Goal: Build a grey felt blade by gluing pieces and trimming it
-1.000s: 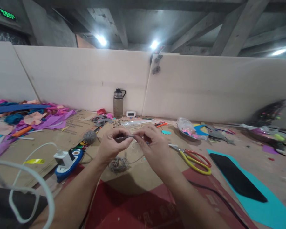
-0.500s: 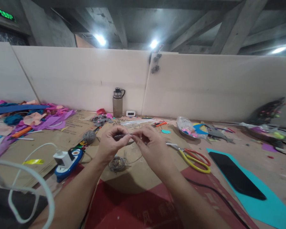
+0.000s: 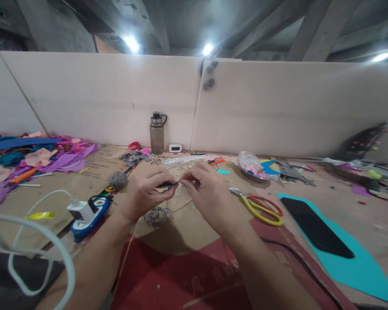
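Observation:
My left hand [image 3: 142, 191] and my right hand [image 3: 207, 193] meet above the cardboard-covered table [image 3: 187, 232]. Both are closed in a pinch on a small dark slender piece [image 3: 168, 185] held between the fingertips. A thin grey string runs from my fingers down to a loose tangle of grey twine [image 3: 157, 216] lying just below the hands. A grey yarn ball [image 3: 118, 181] sits to the left of my left hand.
Yellow-and-red scissors [image 3: 261, 207] lie right of my hands. A black sheet on teal paper [image 3: 317, 226] is further right. A white charger on a blue case [image 3: 87, 211], a water bottle [image 3: 157, 134], purple paper scraps [image 3: 45, 159] and a white partition stand around.
The view has tilted up slightly, so everything sits lower-left in frame. My hands stay together, still pinching the dark piece, with fingers shifting a little.

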Demonstrator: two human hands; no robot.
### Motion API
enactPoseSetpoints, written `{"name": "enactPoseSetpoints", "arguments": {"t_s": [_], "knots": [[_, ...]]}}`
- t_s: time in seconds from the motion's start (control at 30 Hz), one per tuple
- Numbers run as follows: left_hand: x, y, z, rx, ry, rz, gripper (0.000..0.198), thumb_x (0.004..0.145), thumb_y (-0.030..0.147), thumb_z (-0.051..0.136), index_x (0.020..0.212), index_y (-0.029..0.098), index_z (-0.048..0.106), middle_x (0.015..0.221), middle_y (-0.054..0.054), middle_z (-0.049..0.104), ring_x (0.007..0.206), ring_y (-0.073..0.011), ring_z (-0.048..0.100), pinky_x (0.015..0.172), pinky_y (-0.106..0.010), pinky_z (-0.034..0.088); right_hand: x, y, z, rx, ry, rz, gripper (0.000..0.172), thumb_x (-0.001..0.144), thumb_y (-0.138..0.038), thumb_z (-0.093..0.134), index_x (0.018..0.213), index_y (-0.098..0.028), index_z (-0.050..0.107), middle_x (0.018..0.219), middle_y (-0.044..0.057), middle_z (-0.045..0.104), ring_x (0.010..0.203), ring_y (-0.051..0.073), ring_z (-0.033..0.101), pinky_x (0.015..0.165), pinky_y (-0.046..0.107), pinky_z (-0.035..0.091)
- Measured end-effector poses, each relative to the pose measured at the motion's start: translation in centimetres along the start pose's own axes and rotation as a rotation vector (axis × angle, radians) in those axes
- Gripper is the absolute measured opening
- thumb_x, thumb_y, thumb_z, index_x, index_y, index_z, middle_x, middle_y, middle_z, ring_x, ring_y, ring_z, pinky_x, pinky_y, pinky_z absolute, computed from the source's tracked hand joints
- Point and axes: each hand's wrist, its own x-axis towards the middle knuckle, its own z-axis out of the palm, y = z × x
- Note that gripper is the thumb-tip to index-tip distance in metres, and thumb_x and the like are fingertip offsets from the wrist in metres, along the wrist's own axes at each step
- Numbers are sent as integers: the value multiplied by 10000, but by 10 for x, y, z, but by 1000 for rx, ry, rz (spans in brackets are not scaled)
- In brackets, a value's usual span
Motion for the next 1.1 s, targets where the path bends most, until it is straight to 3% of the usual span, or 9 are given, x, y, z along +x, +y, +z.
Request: {"name": "enactPoseSetpoints", "arguments": {"t_s": [0.23,0.43,0.53,0.7,0.9,1.1], "knots": [[-3,3,3,44,120,-142,89,723,166,675,788,198,623,755,-16,658,735,-141,605,716,-264,465,-5,-11,5,-68,63,-137,145,888,-129,476,885,-166,616,875,62,557,824,158,519,741,291,433],[-2,13,6,-67,185,-369,46,771,196,631,815,193,619,760,-9,646,685,-112,589,670,-224,463,-10,-13,13,-159,166,-248,147,885,-112,467,919,-140,607,868,83,559,837,180,504,760,313,450],[-1,19,9,-265,206,-566,68,782,227,628,826,191,589,744,1,624,648,-96,573,621,-200,455,-11,-12,18,-195,206,-285,149,878,-97,472,942,-140,599,859,81,560,827,182,494,768,318,451],[-1,26,13,-864,149,-867,173,810,334,613,899,207,537,681,23,606,545,-89,532,542,-210,454,-12,-10,25,-210,236,-300,205,866,-71,469,1023,-134,583,881,88,560,839,186,487,775,324,455],[1,24,19,-1202,241,-965,165,785,311,652,844,177,576,614,26,584,500,-68,489,525,-192,412,-9,-8,27,-203,231,-263,173,881,-102,458,949,-167,603,839,71,551,803,174,485,743,309,453],[3,18,21,-1201,210,-1005,184,746,310,697,820,158,623,714,-12,630,644,-92,563,650,-205,448,-8,-1,28,-221,228,-226,174,884,-113,457,936,-151,619,869,87,564,831,181,490,756,307,439]]}}
